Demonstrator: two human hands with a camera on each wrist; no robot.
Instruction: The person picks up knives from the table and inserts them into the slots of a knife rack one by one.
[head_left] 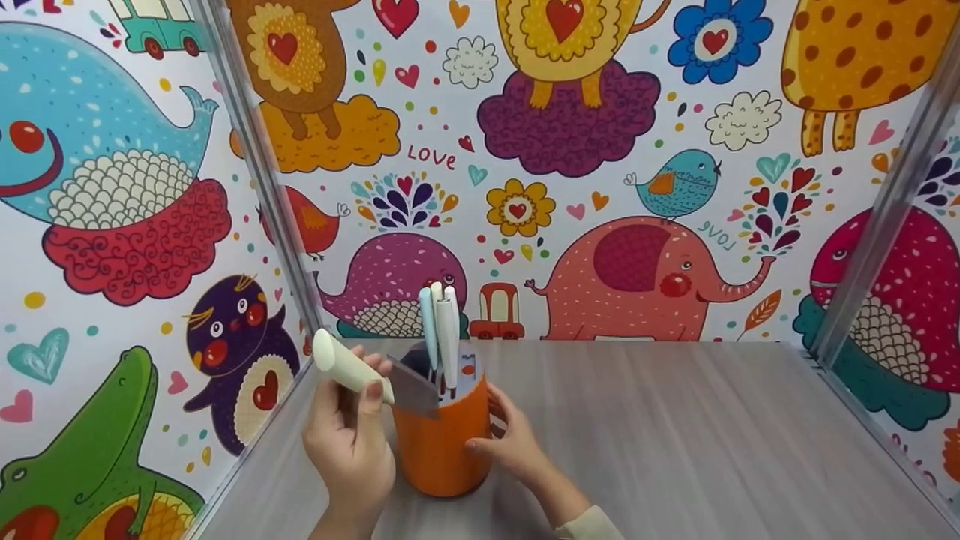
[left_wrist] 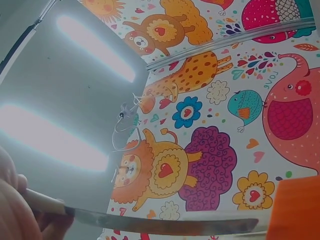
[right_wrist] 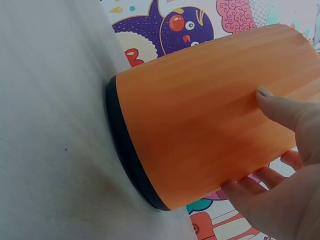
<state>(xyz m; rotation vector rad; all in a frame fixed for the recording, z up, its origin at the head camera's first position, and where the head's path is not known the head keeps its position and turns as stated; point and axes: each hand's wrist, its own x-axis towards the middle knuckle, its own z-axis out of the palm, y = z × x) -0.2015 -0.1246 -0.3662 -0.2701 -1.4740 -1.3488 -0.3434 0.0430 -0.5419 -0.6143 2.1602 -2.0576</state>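
Note:
My left hand [head_left: 352,435] grips the cream handle of a cleaver [head_left: 416,390], its broad steel blade slanting across the left rim of the orange knife holder [head_left: 444,454]. In the left wrist view, the cleaver [left_wrist: 165,225] appears nearly edge-on, pointing toward the orange wall. Several knives with white and pale blue handles [head_left: 448,330] stand upright in the holder. My right hand [head_left: 517,439] holds the holder's right side, thumb across the front and fingers curled behind. The right wrist view shows the holder's black base [right_wrist: 131,150] on the table.
The holder stands on a grey wood-grain table [head_left: 675,442]. Panels with cartoon animals [head_left: 630,277] enclose the table at the back and both sides, joined by metal corner strips [head_left: 262,165]. Bright tube lights [left_wrist: 95,47] show overhead in the left wrist view.

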